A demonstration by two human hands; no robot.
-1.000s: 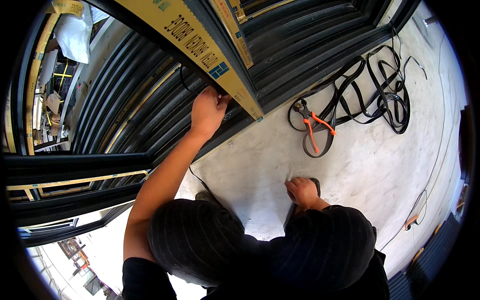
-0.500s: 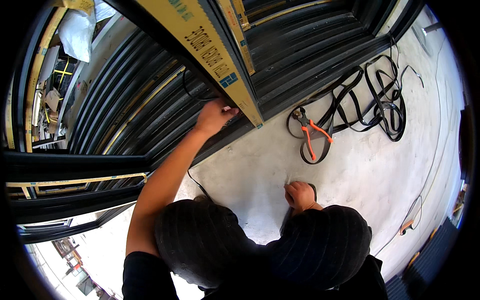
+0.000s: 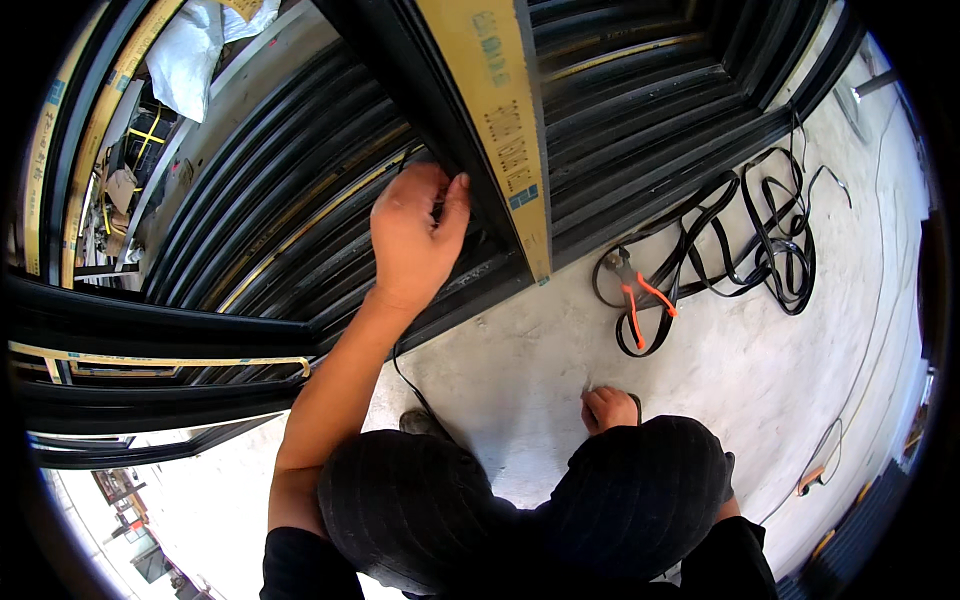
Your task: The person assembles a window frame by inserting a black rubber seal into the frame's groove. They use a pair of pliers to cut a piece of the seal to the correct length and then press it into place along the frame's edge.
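Observation:
My left hand (image 3: 412,232) is at the inner side of a black window frame (image 3: 455,130) with yellow tape on it. Its fingers are curled, and a bit of black strip (image 3: 438,207) shows between thumb and fingers. Low over the floor, just beyond my right knee, my right hand (image 3: 608,408) is closed; what it holds, if anything, is hidden. Pliers (image 3: 638,295) with orange handles lie on a tangle of flat black strip (image 3: 730,255), to the right of the frame.
Several black frame profiles (image 3: 260,220) fill the left and far side. A white plastic sheet (image 3: 187,60) hangs at the far left. Pale concrete floor (image 3: 530,370) runs between the frame and my knees. A thin cable (image 3: 835,425) lies on the right.
My left hand has risen a little away from the frame's lower corner and turned, its back now facing up. The view has shifted slightly; my right hand stays low and closed.

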